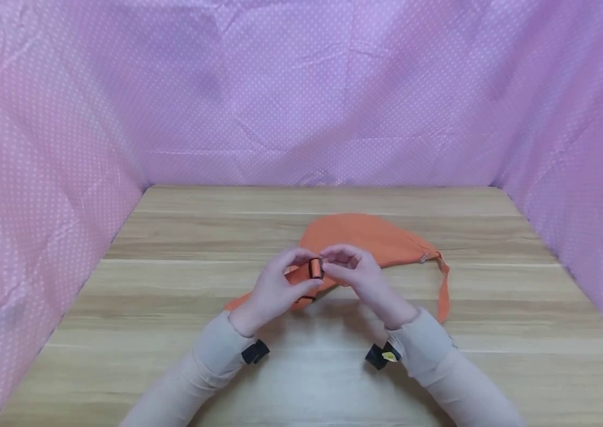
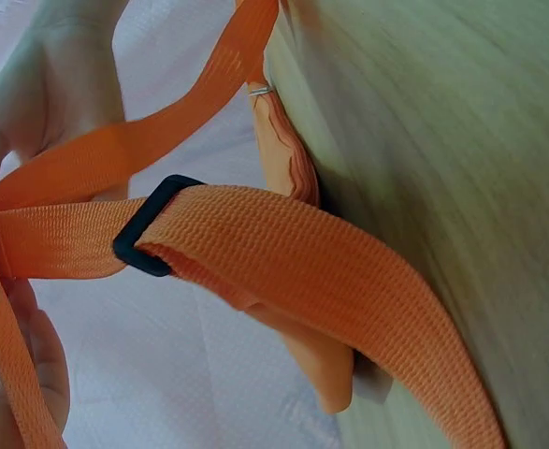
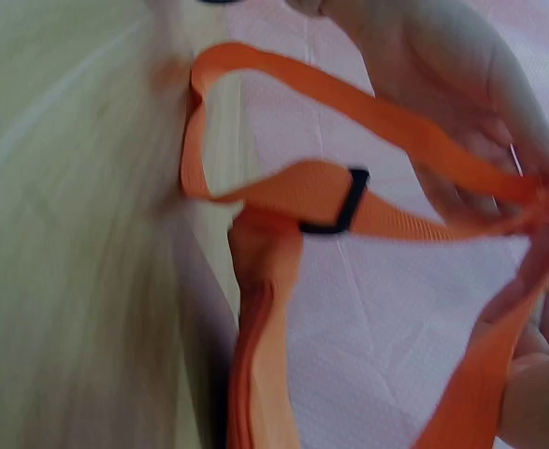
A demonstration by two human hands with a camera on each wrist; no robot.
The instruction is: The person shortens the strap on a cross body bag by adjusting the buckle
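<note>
An orange sling bag [image 1: 354,234] lies on the table with its strap [image 2: 330,267] raised toward me. My left hand [image 1: 274,287] holds a black strap slider buckle [image 1: 315,268] between thumb and fingers, orange webbing threaded through it. At the buckle's right side, my right hand [image 1: 362,276] pinches with thumb and index finger; exactly what lies between those fingertips I cannot tell. Farther along the webbing sits a black rectangular ring [image 2: 148,229], with the strap looped through it. In the right wrist view the strap [image 3: 302,192] makes a loose loop down to the table.
The wooden table [image 1: 173,356] extends on all sides of the bag. Pink dotted cloth [image 1: 290,89] hangs at the back and both sides. A strap end [image 1: 443,296] trails from the bag's right corner, near a small zipper pull [image 1: 425,257].
</note>
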